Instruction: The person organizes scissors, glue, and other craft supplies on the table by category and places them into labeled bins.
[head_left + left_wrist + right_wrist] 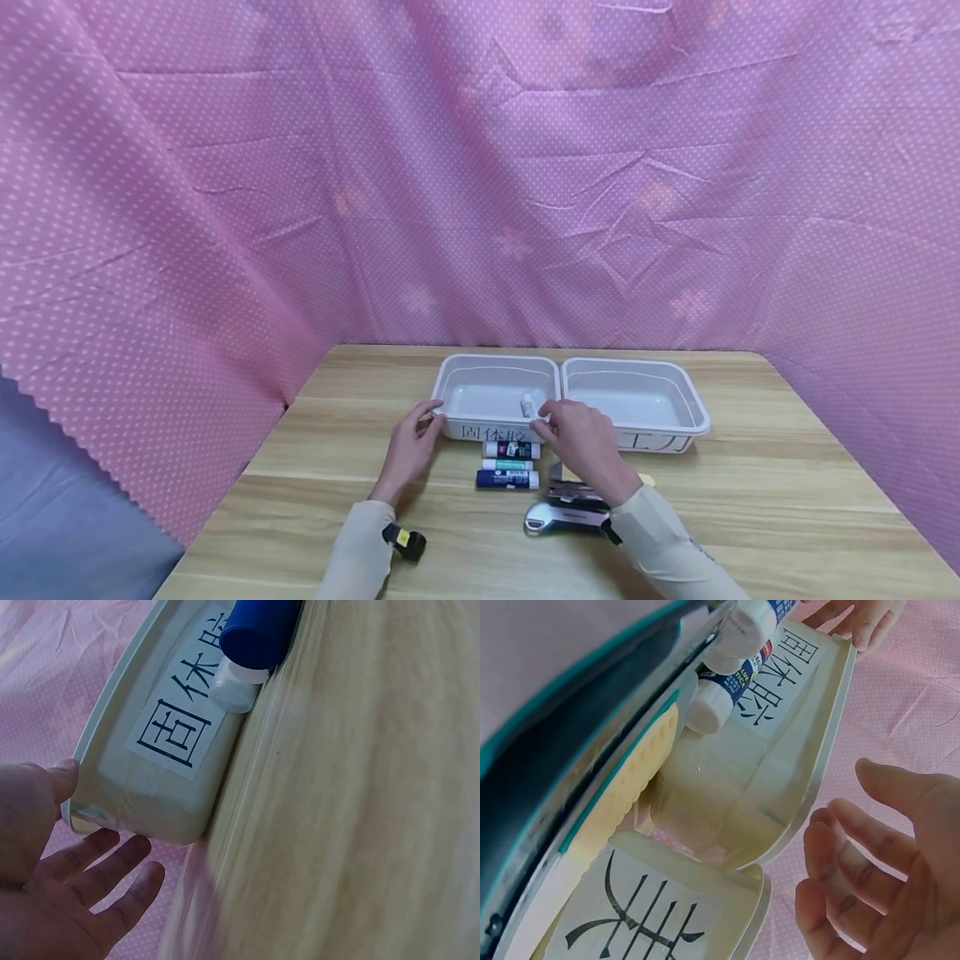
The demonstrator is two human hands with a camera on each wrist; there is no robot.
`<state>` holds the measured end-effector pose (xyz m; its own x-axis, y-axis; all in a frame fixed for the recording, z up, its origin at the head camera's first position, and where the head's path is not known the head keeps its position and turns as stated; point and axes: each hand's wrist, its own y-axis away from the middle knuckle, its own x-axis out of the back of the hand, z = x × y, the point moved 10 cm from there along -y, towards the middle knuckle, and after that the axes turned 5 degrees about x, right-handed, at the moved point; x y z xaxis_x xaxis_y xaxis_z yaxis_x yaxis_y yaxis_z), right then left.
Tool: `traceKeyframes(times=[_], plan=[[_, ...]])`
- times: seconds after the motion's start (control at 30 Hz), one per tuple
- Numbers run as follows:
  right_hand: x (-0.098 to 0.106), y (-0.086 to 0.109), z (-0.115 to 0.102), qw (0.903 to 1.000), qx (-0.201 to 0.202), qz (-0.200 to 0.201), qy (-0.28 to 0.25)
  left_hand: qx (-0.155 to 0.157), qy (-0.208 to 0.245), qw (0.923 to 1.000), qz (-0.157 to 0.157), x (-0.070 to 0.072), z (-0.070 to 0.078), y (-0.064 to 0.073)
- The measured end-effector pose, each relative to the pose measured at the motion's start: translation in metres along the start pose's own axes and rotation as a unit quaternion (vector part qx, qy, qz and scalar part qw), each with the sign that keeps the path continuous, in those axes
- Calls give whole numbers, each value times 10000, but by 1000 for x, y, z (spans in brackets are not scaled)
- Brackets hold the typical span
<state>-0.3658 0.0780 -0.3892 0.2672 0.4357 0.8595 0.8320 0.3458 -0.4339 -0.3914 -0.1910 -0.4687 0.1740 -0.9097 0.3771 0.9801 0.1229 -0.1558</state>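
Note:
My left hand [411, 437] holds the front left corner of the left white tray [457, 427], thumb at the rim [94, 739] in the left wrist view. The tray's front bears a paper label [174, 735] with characters. Over its front right corner is my right hand [581, 437], fingers loosely bent and holding nothing in the right wrist view. A white glue stick [528, 406] stands tilted inside the tray near those fingers. Before the tray lie several glue sticks, among them a dark blue one [507, 479].
A second white tray [701, 421], also labelled, stands right beside the first. Utility knives [573, 492] lie under my right forearm, with a larger grey and dark one [566, 517] nearest me. A pink dotted curtain [525, 208] hangs behind the wooden table [765, 483].

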Motion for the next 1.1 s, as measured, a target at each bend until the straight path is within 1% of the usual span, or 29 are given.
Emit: traceKeyframes(times=[0.17,0.37,0.5,0.63,0.83,1.1], plan=[[-2,2,-2,9999,17,-115,-14,-15,-7,10000,-22,0,0,1],[-9,4,-1,9990,-73,-448,-32,89,-2,9999,-63,0,-1,1],[-11,5,-2,9987,-84,-511,-8,140,-64,9999,-70,0,-2,1],[-12,5,-6,9987,36,-503,-30,156,-74,9998,-80,0,-3,1],[-16,7,-11,9977,201,-640,-40,114,-86,9999,-89,0,-2,1],[-16,9,-17,9968,450,-667,-2,87,-80,9999,-87,0,-1,1]])
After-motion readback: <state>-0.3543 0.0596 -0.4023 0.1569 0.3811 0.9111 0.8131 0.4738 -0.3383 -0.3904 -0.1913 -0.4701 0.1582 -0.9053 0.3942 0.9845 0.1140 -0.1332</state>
